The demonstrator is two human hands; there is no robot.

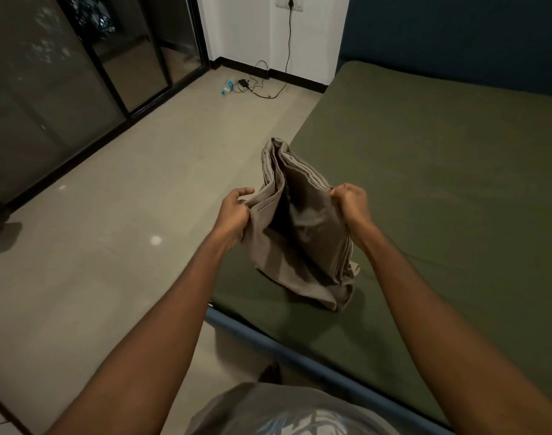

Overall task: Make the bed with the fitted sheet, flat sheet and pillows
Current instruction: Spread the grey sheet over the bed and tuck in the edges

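Note:
A folded grey-beige sheet (300, 227) hangs between my hands above the near left corner of the bed, its lower end resting on the mattress. My left hand (235, 211) grips one stack of its folded layers. My right hand (350, 204) pinches the opposite layers, and the folds are spread apart between them. The mattress wears a dark olive-green fitted sheet (441, 183), stretched smooth. No pillows are in sight.
A blue bed frame edge (268, 340) runs along the near side. Beige tiled floor (111, 230) lies to the left, with dark sliding glass doors (64, 73) beyond. A charger cable (262, 86) and a small bottle (227, 87) lie by the far wall.

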